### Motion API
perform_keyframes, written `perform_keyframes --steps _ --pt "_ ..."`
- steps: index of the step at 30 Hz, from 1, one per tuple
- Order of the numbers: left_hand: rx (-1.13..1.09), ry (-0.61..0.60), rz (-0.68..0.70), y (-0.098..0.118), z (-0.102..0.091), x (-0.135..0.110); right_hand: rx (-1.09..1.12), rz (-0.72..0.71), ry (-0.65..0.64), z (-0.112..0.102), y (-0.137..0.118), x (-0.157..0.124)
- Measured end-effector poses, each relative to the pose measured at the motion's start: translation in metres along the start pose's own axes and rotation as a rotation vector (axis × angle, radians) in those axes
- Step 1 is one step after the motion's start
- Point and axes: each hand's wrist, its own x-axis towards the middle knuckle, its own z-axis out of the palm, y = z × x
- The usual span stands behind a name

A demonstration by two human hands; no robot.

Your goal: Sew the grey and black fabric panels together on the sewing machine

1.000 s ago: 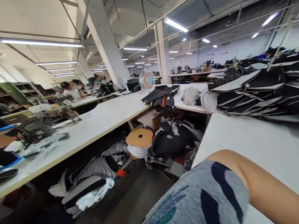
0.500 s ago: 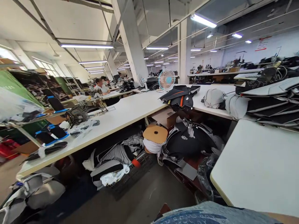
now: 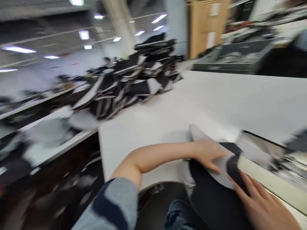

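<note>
left hand (image 3: 206, 155) flat, grip unclosed, on grey-and-black fabric panel (image 3: 222, 169) | right hand (image 3: 260, 206) likewise | near white desk (image 3: 216, 102) edge | panel could slide off, being only pressed

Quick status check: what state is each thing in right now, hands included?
Left hand: palm down, fingers spread flat on the fabric piece.
Right hand: flat on the fabric piece's dark near part.
Fabric piece: black and grey, lying at the white table's front edge, partly hanging over it.
Stack of cut pieces: heaped unevenly at the table's far left, blurred.
White table: holds the fabric piece and the stack.
</note>
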Motion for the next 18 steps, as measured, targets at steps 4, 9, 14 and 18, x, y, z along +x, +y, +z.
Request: perform_keyframes --steps 4,9,14,18 --pt "0.196 0.043 0.109 -0.018 0.016 0.029 -0.306 0.150 -0.210 -0.009 0.007 -0.005" --pt "0.186 -0.063 0.212 -0.016 0.012 0.054 -0.193 0.204 -0.322 -0.021 0.041 -0.024" --pt "0.269 -0.007 0.221 0.001 0.007 0.084 -0.162 0.286 -0.284 -0.034 0.059 -0.048" --pt "0.250 0.036 0.115 0.021 0.003 0.099 -0.196 0.345 -0.272 -0.037 0.053 -0.047"
